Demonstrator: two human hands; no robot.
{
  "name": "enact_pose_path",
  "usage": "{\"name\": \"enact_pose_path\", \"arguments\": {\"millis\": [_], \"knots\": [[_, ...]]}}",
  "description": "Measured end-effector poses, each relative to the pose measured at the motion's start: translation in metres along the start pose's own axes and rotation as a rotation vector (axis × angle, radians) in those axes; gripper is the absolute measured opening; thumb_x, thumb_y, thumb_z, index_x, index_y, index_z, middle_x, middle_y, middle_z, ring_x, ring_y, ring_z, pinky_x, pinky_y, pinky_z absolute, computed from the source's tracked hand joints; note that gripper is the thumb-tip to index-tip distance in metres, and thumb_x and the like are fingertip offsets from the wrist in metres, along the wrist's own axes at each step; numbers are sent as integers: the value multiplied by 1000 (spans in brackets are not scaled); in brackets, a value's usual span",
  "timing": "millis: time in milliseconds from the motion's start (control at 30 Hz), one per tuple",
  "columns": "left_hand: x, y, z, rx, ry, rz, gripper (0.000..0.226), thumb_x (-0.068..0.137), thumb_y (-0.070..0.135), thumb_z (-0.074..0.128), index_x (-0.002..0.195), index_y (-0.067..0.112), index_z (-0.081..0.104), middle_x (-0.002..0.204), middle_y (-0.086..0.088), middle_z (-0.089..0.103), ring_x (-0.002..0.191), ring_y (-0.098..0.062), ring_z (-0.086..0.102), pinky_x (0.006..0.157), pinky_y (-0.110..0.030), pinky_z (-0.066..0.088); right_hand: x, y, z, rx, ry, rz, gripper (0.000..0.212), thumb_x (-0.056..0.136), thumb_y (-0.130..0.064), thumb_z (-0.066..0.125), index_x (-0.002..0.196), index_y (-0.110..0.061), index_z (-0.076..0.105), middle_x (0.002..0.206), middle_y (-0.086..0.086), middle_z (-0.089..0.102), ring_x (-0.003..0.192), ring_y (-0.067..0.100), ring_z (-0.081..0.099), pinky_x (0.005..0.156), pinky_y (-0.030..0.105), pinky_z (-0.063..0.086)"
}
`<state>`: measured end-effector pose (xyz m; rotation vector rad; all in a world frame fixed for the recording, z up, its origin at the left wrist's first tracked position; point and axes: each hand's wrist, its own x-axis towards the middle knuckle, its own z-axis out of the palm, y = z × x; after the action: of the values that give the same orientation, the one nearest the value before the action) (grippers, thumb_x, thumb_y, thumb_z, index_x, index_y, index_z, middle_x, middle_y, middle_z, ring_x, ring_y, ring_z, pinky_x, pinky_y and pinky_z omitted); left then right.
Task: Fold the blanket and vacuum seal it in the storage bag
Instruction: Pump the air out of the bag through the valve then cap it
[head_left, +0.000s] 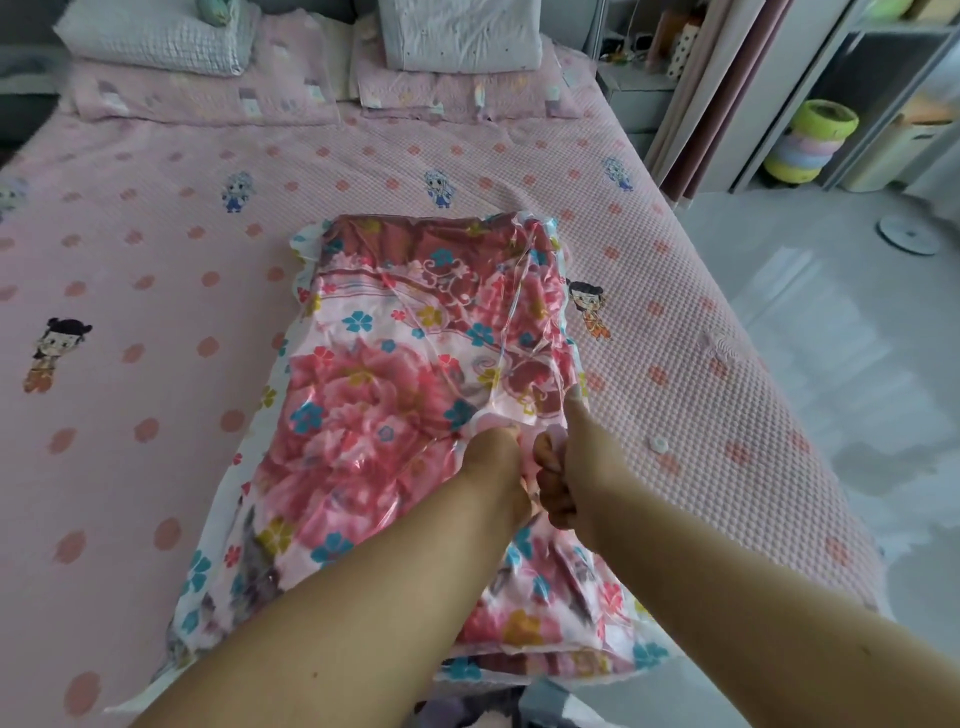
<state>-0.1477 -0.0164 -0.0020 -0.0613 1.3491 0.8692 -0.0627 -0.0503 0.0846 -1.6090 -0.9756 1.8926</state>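
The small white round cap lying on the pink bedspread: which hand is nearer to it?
Right. The right hand is just left of the cap; the left hand lies beyond it.

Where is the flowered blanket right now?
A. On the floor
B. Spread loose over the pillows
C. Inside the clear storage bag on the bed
C: the floral blanket shows through the glossy plastic storage bag lying on the pink bed.

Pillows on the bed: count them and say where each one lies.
2. One white pillow lies at the head of the bed on the left; the other pillow lies at the head on the right. Both are cut off by the frame's top edge; more may be hidden.
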Motion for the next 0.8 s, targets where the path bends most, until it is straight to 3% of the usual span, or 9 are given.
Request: {"name": "enact_pose_path", "arguments": {"millis": [67, 133, 200, 267, 367, 467, 533, 600, 800], "knots": [[-2, 0, -1, -2, 11, -1, 39, 93, 19, 31, 62, 13, 54, 58, -7, 53, 59, -21, 49, 65, -30, 35, -6, 4, -5, 38, -40, -17, 71, 89, -76, 23, 51, -15, 28, 44, 1, 22, 36, 13, 15, 40, 15, 16], [-5, -2, -3, -22, 28, -40, 22, 95, 27, 40, 94, 16, 59, 93, -9, 67, 89, -25, 62, 84, -37, 41, -37, 0, -13, 99, -71, 17, 71, 87, -76, 23, 53, -15, 24, 49, 2, 16, 44, 13, 9, 44, 18, 10], [-6, -3, -4, -9, 43, -38, 20, 95, 28, 42, 101, 18, 58, 111, -10, 68, 103, -25, 63, 91, -40, 41, -62, -6, -21, 126, -35, 61, 70, 86, -76, 23, 54, -14, 21, 51, 1, 13, 50, 14, 4, 47, 21, 5], [-7, -2, -3, -2, 21, -25, 20, 96, 28, 41, 97, 18, 58, 109, -11, 67, 102, -25, 63, 87, -39, 41, -55, -6, -21, 154, 8, 2, 69, 86, -75, 22, 54, -14, 21, 53, 1, 10, 51, 15, 2, 47, 22, 4], [-7, 1, 1, 3, -8, -6, 28, 94, 25, 37, 77, 15, 57, 72, -10, 59, 72, -22, 52, 80, -33, 47, -22, -10, -4, 68, 74, 27, 67, 90, -71, 22, 52, -16, 24, 50, 2, 14, 46, 13, 8, 44, 20, 9], [-9, 6, 0, 7, -1, 36, 41, 87, 11, 30, 49, 16, 46, 43, -5, 40, 39, -17, 35, 49, -19, 30, 2, -2, 4, 30, -14, -18, 67, 92, -70, 21, 53, -16, 26, 44, 1, 23, 38, 13, 15, 40, 18, 14], [-9, 2, -1, 3, 15, 6, 32, 90, 17, 35, 64, 16, 54, 60, -7, 55, 51, -20, 45, 55, -24, 35, -18, 0, -5, 78, -57, -20, 67, 90, -72, 23, 53, -16, 25, 47, 1, 20, 40, 12, 13, 42, 19, 12], [-12, -2, -2, -33, 26, -35, 22, 95, 27, 40, 88, 17, 58, 92, -9, 65, 75, -21, 55, 75, -33, 43, -48, 0, -17, 134, -58, 33, 68, 88, -74, 24, 53, -16, 23, 50, 2, 15, 47, 12, 7, 47, 22, 5], [-12, -2, -1, -31, 6, -12, 31, 95, 28, 40, 102, 12, 65, 101, -9, 70, 85, -21, 63, 81, -37, 45, -23, -6, -8, 78, 74, 29, 70, 89, -76, 19, 52, -16, 24, 49, 1, 16, 48, 13, 8, 46, 21, 7]]}}
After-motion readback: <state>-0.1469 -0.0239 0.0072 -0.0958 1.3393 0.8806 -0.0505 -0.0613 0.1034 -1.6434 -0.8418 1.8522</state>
